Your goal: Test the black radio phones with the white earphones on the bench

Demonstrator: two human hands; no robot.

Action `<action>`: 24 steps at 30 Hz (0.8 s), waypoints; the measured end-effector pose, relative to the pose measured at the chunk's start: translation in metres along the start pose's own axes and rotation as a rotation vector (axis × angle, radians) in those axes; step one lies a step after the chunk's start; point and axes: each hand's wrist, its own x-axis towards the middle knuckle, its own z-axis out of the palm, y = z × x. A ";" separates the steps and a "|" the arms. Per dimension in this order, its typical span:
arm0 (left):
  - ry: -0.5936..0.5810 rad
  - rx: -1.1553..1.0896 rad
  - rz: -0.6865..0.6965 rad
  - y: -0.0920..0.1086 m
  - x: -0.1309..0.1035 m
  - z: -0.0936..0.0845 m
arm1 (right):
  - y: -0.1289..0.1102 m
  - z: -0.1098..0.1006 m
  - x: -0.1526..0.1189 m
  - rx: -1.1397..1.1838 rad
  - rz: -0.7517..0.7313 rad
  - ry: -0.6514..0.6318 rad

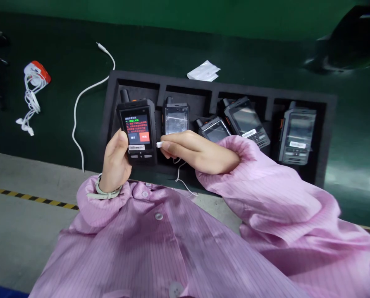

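Note:
A black two-way radio [137,128] with a stub antenna and a lit screen of red and green text is gripped in my left hand [115,155], thumb along its left edge. My right hand [194,151] pinches a white cable plug [159,144] at the radio's lower right side; whether the plug is seated in a port I cannot tell. From my right fingers a thin white cable [180,177] hangs down. Behind my hands, a black foam tray [240,89] holds several similar radios, among them an upright radio [176,118] and a tilted radio [247,120].
On the dark green table, a loose white cable [76,111] curves left of the tray. Bundled white earphones [32,101] lie by a red and white piece [41,71]. A clear plastic bag [204,71] sits behind the tray. Another radio [298,134] occupies the right compartment.

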 end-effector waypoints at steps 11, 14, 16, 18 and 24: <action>0.009 -0.023 -0.013 -0.003 0.001 -0.001 | -0.002 0.002 -0.002 -0.080 -0.029 0.018; 0.006 -0.040 -0.012 -0.004 0.001 -0.002 | -0.001 0.004 -0.002 -0.131 -0.024 0.023; -0.003 -0.053 -0.006 -0.004 0.000 -0.002 | 0.000 0.005 -0.001 -0.156 -0.010 0.014; -0.007 -0.059 -0.005 -0.004 0.000 -0.002 | 0.000 0.005 -0.001 -0.175 0.008 -0.005; -0.029 -0.054 -0.044 -0.001 0.000 -0.001 | -0.006 0.003 -0.002 -0.260 0.089 -0.071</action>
